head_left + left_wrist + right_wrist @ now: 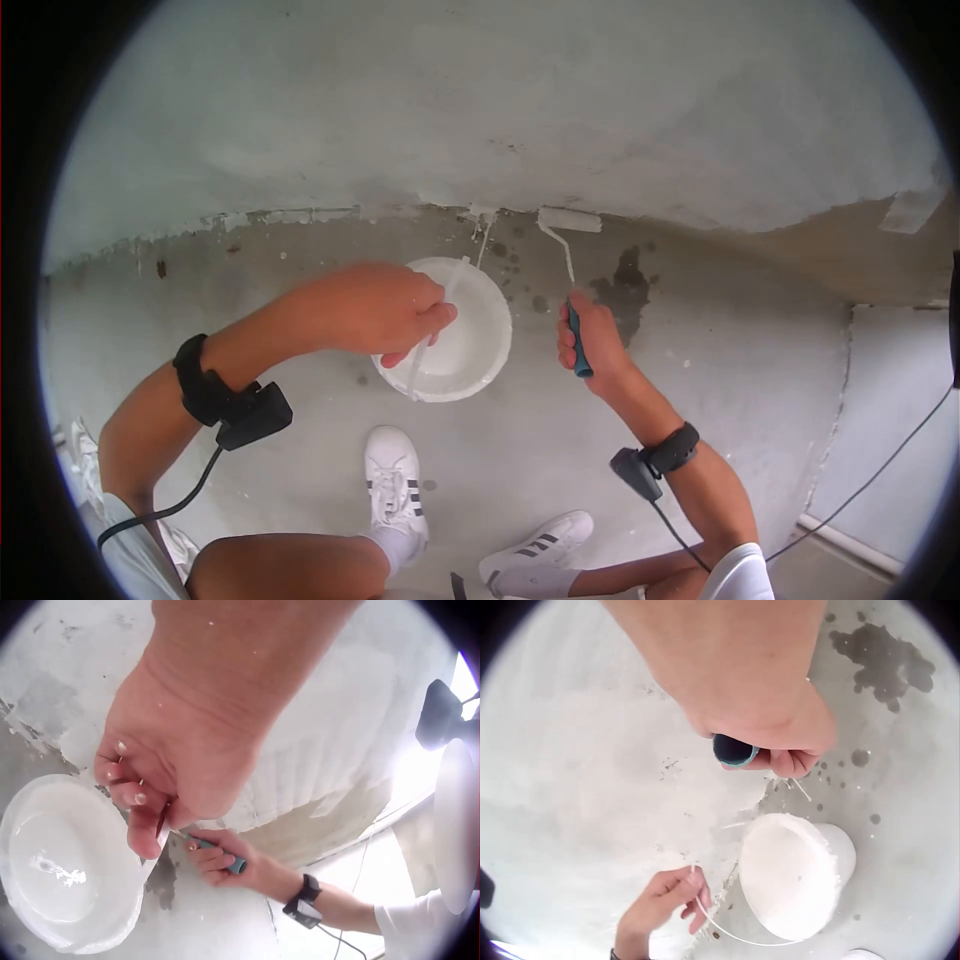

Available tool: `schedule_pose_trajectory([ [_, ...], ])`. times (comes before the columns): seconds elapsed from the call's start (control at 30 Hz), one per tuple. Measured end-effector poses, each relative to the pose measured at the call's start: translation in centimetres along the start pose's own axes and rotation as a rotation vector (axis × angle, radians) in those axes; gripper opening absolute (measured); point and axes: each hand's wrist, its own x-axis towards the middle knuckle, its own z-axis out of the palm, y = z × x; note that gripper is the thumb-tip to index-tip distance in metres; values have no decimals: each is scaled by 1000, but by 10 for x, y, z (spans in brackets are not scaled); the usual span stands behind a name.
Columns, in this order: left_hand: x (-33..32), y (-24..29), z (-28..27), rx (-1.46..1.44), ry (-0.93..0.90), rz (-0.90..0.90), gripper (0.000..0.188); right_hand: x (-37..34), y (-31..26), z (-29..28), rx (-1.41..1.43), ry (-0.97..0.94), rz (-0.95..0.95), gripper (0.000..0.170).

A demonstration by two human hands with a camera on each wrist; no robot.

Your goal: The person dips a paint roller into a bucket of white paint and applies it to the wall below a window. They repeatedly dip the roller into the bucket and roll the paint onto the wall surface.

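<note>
My left hand (385, 310) grips the thin white handle (458, 275) of a white bucket (500, 325). Inside the bucket some glossy white paint shows at the bottom in the left wrist view. In the right wrist view the handle (742, 940) runs from the left hand (664, 904) in a curve to the bucket's rim. Fingers of my right hand (605, 340) curl round the teal grip of a paint roller (570, 219). Its white sleeve lies along the foot of the wall; in the right wrist view only the grip's end (735, 751) and part of the wire show.
A grey wall (500, 110) rises in front, with rough white patches along its foot. Dark wet stains (628, 290) mark the floor right of the bucket. The person's white shoes (393, 480) stand just behind the bucket. Cables run from both wrist cameras.
</note>
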Motion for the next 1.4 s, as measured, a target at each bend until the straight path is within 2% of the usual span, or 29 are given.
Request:
schedule_pose_trajectory([
  [0.13, 5, 3, 1, 0, -38, 14, 41, -28, -4, 27, 14, 71, -115, 37],
  [0.23, 3, 9, -1, 11, -63, 30, 41, -6, 4, 15, 45, 42, -148, 41],
  [0.33, 2, 17, 1, 13, -56, 27, 40, -11, 14, 17, 3, 45, -207, 36],
  [0.43, 3, 14, 1, -8, -56, 11, 40, -21, 10, 8, 14, 20, -186, 38],
  [0.53, 1, 23, 3, 32, -63, 9, 41, -10, 16, 3, -48, 3, -221, 48],
  [0.63, 4, 20, -1, 19, -49, -1, 41, -29, 5, 10, -14, 22, -185, 40],
  [0.77, 8, 17, 2, -46, -74, -7, 41, -10, 31, -6, -107, 29, -236, 43],
  [0.83, 6, 21, -2, -41, -54, 4, 41, -26, 20, 4, -106, 8, -259, 48],
  [0.93, 8, 21, 0, -43, -65, -14, 41, -47, 21, 8, -172, 44, -268, 48],
  [1.03, 10, 24, 0, -39, -74, -12, 41, -50, 15, 0, -158, -8, -264, 47],
  [1.27, 12, 15, 6, -48, -27, -29, 41, 16, 43, -7, -29, -33, -262, 46],
  [1.37, 13, 9, 7, -143, -17, -137, 41, 37, 60, -9, -25, -24, -245, 47],
  [1.4, 12, 8, 8, -146, -8, -111, 41, 41, 59, -8, -23, -17, -227, 45],
])
